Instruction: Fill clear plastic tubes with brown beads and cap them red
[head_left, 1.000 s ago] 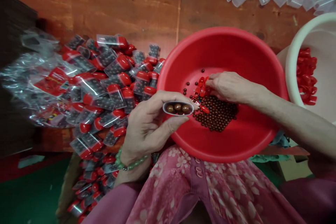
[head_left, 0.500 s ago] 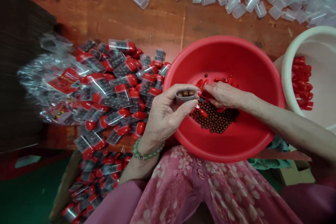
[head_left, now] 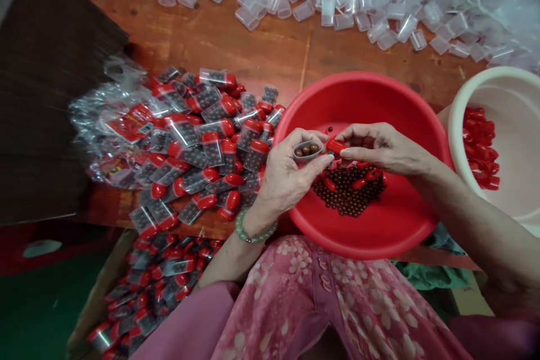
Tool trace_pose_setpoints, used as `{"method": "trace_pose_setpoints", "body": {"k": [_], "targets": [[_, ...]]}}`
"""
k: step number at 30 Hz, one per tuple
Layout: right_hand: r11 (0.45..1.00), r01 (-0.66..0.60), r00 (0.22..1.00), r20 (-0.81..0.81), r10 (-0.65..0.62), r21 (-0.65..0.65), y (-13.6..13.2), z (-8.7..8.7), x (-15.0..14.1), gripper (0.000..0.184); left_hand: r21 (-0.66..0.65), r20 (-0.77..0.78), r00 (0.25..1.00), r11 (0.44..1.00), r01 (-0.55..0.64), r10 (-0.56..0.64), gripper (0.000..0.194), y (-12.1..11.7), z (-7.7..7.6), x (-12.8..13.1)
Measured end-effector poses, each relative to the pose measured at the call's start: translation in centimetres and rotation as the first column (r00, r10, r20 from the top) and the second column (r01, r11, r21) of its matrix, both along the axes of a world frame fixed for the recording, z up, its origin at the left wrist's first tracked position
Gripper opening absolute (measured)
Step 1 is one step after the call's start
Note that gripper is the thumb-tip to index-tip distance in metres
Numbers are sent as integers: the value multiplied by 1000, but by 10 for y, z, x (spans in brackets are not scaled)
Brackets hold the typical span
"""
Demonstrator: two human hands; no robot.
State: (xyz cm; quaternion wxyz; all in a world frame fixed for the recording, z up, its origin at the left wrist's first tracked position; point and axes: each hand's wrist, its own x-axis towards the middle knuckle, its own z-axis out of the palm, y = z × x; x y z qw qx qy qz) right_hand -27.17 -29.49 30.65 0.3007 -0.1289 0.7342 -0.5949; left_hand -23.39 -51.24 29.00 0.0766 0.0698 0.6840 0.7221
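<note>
grip: left hand clasps clear plastic vial | right hand pinches glossy red cap

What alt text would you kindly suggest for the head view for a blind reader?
Seen from above, a person's left hand holds a clear plastic tube of brown beads while the right hand pinches a red cap over a red basin of loose beads. Filled red-capped tubes lie heaped on a wooden table.

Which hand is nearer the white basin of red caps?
Right. The right hand is over the red basin, near the white basin; the left hand, holding a clear tube, is farther away.
</note>
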Motion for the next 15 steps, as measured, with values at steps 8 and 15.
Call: {"method": "trace_pose_setpoints", "body": {"k": [8, 15], "targets": [[987, 149, 949, -289, -127, 58, -11, 9, 16, 27, -104, -110, 992, 991, -79, 67, 25, 0, -1, -3], [900, 419, 869, -233, -436, -119, -25, 14, 19, 28, -160, -194, 978, 981, -113, 81, 15, 6, 1, -4]]}}
